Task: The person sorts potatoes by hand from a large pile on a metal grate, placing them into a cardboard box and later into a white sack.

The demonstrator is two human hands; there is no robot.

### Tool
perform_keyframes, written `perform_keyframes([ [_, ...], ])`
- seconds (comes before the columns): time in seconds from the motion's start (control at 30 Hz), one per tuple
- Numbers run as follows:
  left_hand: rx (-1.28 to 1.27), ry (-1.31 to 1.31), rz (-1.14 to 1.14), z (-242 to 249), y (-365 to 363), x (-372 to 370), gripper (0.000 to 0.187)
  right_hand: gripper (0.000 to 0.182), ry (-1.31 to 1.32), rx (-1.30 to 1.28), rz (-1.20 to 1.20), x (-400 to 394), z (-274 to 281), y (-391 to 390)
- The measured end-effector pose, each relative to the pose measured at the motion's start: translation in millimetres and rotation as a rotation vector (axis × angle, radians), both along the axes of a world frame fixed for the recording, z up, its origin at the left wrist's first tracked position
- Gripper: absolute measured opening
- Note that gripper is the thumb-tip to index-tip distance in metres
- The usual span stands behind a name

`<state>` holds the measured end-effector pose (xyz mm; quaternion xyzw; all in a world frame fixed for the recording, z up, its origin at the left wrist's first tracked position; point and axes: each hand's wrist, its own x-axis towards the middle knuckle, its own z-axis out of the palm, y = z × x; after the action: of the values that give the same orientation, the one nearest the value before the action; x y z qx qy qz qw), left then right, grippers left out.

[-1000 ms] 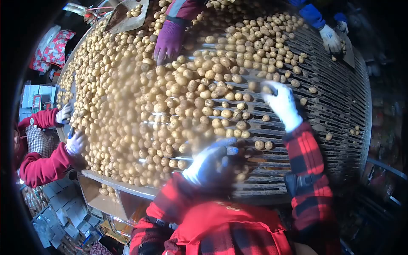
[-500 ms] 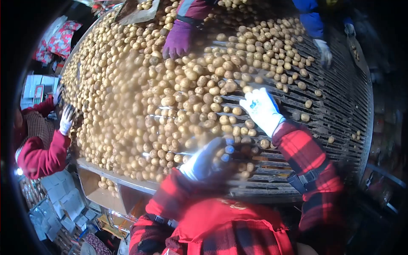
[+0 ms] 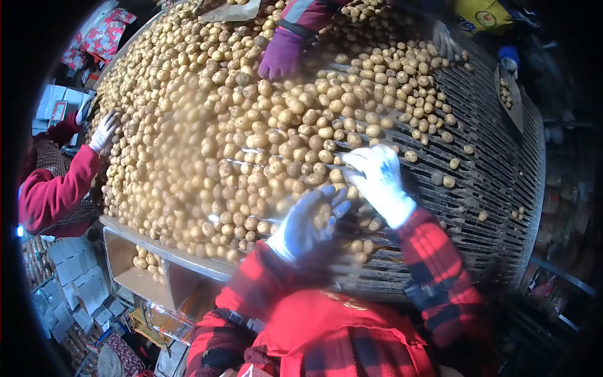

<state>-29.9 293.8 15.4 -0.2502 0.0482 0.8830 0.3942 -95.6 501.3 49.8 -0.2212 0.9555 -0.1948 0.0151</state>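
Potatoes (image 3: 239, 132) cover most of a slatted metal table (image 3: 490, 144). Low in the middle, my left hand (image 3: 301, 226) in a white and blue glove is turned palm up, fingers curled around a potato (image 3: 321, 215); blur hides whether more lie there. Above and to its right, my right hand (image 3: 380, 179) in a similar glove reaches in from the right over the slats. Its fingers are bent together and point left at the pile's edge. Whatever lies under those fingertips is hidden.
Across the table a co-worker's purple glove (image 3: 281, 55) rests on the pile; another co-worker's grey glove (image 3: 446, 43) is at the far right. On the left, a person's gloved hand (image 3: 103, 131) touches potatoes. A wooden box (image 3: 135, 279) holding several potatoes sits below the front edge.
My right hand has moved slightly down and left, its fingers drawing together. My left hand has turned up, showing a potato in it. The view has shifted a little; the far-right co-worker's glove reaches the potatoes.
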Motion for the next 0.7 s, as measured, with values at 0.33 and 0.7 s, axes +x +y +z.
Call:
perform_keyframes([
  [0.33, -0.166, 0.142, -0.176, -9, -30, 7, 0.034, 0.016, -0.110, 0.672, -0.037, -20, -32, -26],
  [0.7, -0.161, 0.269, -0.191, 3, -23, 4, 0.046, 0.028, -0.468, -0.455, -0.302, -8, -17, 4],
])
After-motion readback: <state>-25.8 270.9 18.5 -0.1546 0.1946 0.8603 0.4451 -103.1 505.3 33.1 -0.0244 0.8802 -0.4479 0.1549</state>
